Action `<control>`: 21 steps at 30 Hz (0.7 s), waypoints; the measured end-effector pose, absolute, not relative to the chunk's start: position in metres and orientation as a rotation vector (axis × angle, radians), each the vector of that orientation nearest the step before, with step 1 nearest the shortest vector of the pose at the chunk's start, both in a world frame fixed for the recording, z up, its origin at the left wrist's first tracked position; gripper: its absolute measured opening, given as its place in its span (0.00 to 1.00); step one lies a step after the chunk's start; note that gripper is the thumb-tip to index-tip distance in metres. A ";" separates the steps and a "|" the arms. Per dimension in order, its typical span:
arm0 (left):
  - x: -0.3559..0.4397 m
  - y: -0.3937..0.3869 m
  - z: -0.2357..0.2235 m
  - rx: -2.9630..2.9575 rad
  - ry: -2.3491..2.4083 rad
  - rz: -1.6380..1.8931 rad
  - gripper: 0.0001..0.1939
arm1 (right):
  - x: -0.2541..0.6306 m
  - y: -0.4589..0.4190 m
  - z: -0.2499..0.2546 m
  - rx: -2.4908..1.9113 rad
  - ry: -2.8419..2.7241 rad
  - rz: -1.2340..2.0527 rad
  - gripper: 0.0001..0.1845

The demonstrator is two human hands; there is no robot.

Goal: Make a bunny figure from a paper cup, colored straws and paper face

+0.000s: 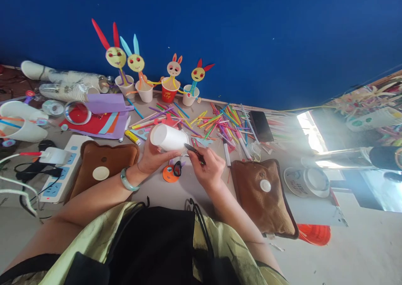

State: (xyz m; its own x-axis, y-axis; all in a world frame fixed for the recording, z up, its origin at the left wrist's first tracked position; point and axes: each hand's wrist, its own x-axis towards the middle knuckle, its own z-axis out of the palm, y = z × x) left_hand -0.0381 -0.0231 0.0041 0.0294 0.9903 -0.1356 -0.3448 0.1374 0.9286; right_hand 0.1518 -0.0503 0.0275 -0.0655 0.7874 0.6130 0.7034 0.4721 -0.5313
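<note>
In my left hand (149, 157) is a white paper cup (171, 137), lying on its side with its closed base toward the left. My fingers wrap round its base end. My right hand (209, 165) grips a slim black craft knife (195, 151), and its tip meets the cup near the rim. Whether the tip has gone through the cup wall I cannot tell. Just below the cup, an orange paper disc with a face (169, 174) lies on the table beside black-handled scissors (177, 168).
Behind stand several cup figures with rabbit ears (169, 91). Coloured sticks (220, 124) are strewn across the table's middle. Brown cushion-like pouches (262, 195) lie on both sides. At left are a power strip (64, 172), stacked cups (65, 78) and coloured paper (106, 105); a phone (261, 126) lies right.
</note>
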 end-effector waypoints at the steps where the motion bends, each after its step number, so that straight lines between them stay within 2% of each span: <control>1: -0.037 -0.022 0.004 0.919 1.026 1.297 0.44 | 0.152 -0.050 0.028 -1.252 -1.803 0.107 0.09; 6: -0.037 -0.017 0.008 1.129 1.014 1.331 0.32 | 0.152 -0.048 0.029 -1.194 -1.804 0.067 0.07; 10: -0.038 -0.017 0.009 1.148 1.012 1.352 0.32 | 0.152 -0.047 0.028 -1.187 -1.795 0.058 0.07; 21: -0.037 -0.017 0.018 1.152 0.923 1.281 0.26 | 0.155 -0.048 0.031 -1.132 -1.819 0.035 0.05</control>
State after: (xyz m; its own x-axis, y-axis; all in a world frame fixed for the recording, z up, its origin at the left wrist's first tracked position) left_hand -0.0373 -0.0168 0.0178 0.1030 0.9903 0.0929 -0.2250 -0.0677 0.9720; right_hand 0.1549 -0.0480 0.0311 -0.1116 0.7050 0.7004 0.6772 0.5698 -0.4656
